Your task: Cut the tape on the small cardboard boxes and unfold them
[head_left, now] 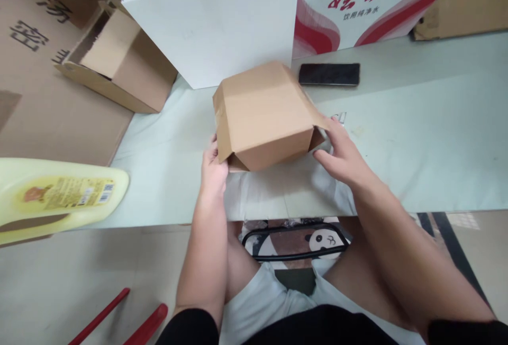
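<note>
A brown cardboard box sits tilted in front of me on the pale table, its side flaps sticking out. At its near left corner, my left hand grips the flap edge, the fingers partly hidden behind the cardboard. My right hand is at the right side, fingers against the right flap and thumb below the near corner. The box's inside is hidden from view.
A black phone lies behind the box at the right. White cartons line the back, one with red print. At left stand an open cardboard box, a large brown carton and a yellow bottle.
</note>
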Action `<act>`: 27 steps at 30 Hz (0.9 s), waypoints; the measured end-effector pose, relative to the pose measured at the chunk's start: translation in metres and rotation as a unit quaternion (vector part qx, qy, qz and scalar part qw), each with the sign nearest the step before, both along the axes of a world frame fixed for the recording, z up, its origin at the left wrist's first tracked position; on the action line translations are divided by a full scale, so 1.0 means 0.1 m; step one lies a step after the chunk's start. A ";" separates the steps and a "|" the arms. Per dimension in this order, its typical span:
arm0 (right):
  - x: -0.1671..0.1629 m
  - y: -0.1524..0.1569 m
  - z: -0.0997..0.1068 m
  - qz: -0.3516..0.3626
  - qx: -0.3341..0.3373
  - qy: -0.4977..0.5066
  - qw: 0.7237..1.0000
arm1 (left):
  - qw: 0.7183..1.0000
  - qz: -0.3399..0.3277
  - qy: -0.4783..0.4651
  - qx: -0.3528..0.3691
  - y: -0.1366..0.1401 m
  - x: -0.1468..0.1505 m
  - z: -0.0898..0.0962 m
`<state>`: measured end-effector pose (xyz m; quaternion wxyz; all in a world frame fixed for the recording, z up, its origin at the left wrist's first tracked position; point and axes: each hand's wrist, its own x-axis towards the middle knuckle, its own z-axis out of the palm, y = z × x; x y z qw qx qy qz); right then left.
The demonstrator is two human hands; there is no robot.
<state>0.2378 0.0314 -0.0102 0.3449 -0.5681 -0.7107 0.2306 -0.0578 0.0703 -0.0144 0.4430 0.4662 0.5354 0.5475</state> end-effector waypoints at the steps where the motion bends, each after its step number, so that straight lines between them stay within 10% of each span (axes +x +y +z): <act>1: 0.00 0.00 0.01 0.005 0.009 0.020 1.000 | 0.999 0.028 -0.016 0.020 0.01 0.01 0.00; 10: -0.14 -0.01 0.13 0.026 -0.044 0.185 0.981 | 0.990 0.060 -0.110 0.064 -0.06 0.34 0.09; 21: -0.14 -0.01 0.12 -0.191 -0.065 0.106 0.974 | 0.989 0.116 -0.023 0.087 -0.07 0.25 0.11; 27: -0.12 -0.05 0.16 -0.174 -0.061 0.167 0.968 | 0.990 0.124 -0.055 0.043 -0.07 0.25 0.15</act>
